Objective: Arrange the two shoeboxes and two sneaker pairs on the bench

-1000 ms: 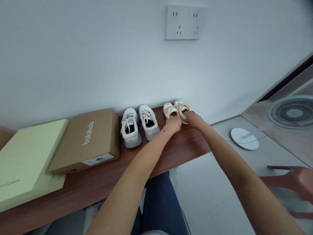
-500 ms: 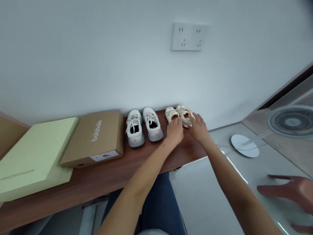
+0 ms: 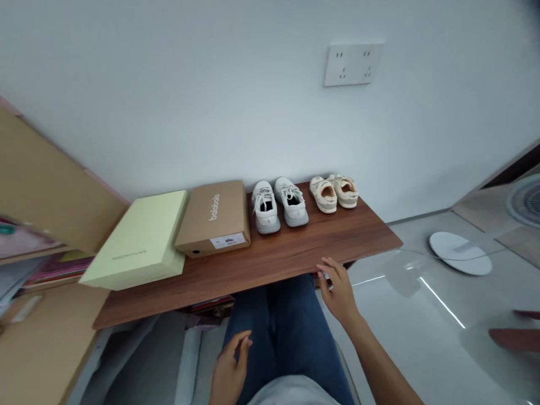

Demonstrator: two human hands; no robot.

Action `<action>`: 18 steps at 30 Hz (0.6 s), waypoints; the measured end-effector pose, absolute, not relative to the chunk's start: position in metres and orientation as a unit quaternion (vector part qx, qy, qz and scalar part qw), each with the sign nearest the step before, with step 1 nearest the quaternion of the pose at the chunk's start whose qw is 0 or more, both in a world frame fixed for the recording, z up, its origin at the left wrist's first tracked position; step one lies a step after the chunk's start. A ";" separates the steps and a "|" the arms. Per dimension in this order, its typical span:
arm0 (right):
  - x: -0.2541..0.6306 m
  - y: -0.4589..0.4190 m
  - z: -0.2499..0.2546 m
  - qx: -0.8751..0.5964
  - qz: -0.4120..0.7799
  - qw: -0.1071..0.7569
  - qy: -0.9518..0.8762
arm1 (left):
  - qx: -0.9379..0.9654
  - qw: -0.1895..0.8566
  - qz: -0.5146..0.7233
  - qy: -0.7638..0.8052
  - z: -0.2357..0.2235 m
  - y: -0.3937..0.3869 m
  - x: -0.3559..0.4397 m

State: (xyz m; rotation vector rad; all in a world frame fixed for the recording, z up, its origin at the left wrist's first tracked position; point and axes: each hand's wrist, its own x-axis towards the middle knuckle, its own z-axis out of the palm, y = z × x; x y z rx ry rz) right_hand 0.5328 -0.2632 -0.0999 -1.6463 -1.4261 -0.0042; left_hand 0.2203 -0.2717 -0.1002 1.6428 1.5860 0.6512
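Hands first: the left hand (image 3: 230,368) hangs loose over the lap, fingers slack and empty; the right hand (image 3: 337,287) rests open at the bench (image 3: 270,264) front edge. Far back by the wall stands the beige pair of small shoes (image 3: 334,192), beside the white sneakers (image 3: 279,205). They look light and soft; the heel rims seem the best hold. Half a second ago both hands touched that pair; now they are well apart.

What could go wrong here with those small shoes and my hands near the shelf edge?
The beige shoes sit close to the right end of the wooden shelf, so a bump might tip them off. The right hand is at the shelf's front edge and could knock against it. The left hand hangs empty by the knee.
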 end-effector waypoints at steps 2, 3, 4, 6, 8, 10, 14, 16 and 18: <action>0.528 -0.259 -0.096 -0.668 0.008 0.474 -0.573 | 0.604 0.361 0.279 0.653 -0.090 -0.269 0.204; 0.527 -0.257 -0.094 -0.670 0.012 0.478 -0.568 | 0.594 0.354 0.289 0.662 -0.083 -0.266 0.199; 0.527 -0.253 -0.091 -0.673 0.016 0.481 -0.562 | 0.587 0.345 0.298 0.669 -0.075 -0.260 0.196; 0.529 -0.244 -0.085 -0.682 0.024 0.482 -0.550 | 0.586 0.331 0.307 0.673 -0.059 -0.243 0.198; 0.533 -0.227 -0.076 -0.690 0.030 0.477 -0.543 | 0.607 0.332 0.306 0.654 -0.042 -0.218 0.211; 0.537 -0.202 -0.065 -0.696 0.036 0.473 -0.539 | 0.645 0.344 0.314 0.606 -0.023 -0.185 0.237; 0.540 -0.128 -0.040 -0.715 0.043 0.451 -0.533 | 0.700 0.291 0.384 0.527 0.012 -0.105 0.318; 0.536 -0.093 -0.030 -0.731 0.053 0.429 -0.528 | 0.736 0.252 0.335 0.532 0.026 -0.069 0.356; 0.531 -0.068 -0.023 -0.751 0.071 0.416 -0.508 | 0.768 0.229 0.249 0.544 0.037 -0.043 0.382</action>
